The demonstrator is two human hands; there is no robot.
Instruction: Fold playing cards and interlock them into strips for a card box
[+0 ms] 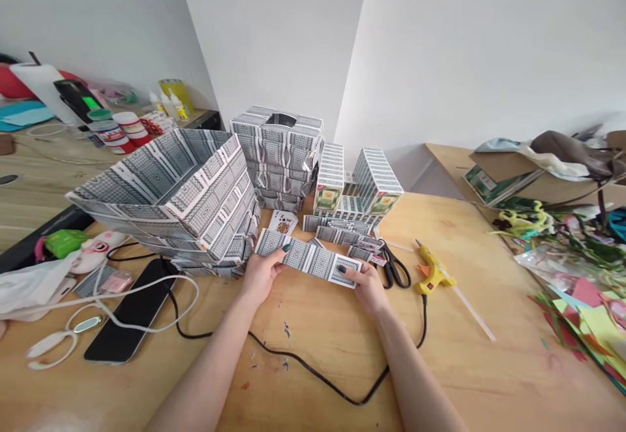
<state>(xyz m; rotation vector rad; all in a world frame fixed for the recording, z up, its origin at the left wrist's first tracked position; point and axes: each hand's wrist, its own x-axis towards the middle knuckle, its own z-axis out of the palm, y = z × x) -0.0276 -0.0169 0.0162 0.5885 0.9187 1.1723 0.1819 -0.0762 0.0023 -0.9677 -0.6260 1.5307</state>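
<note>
Between my two hands I hold a strip of playing cards [320, 262], backs up, joined end to end. My left hand [264, 274] pinches its left end with the thumb on top. The right end is gripped by my right hand [366, 282], thumb over the last card. Just behind the strip lie a face-up king card [283, 222] and several more card strips [337, 231]. To the left stands a large open-topped box built of cards [205, 203]. A taller card structure [276, 151] with a hole on top rises behind.
Stacked card boxes [374, 181] stand at the back. Black scissors [395, 269] and a yellow glue gun [433, 272] with its stick lie right, its black cord [317, 370] crossing in front. A phone [132, 314] and white cable [190, 305] lie left; coloured paper scraps [591, 321] at far right.
</note>
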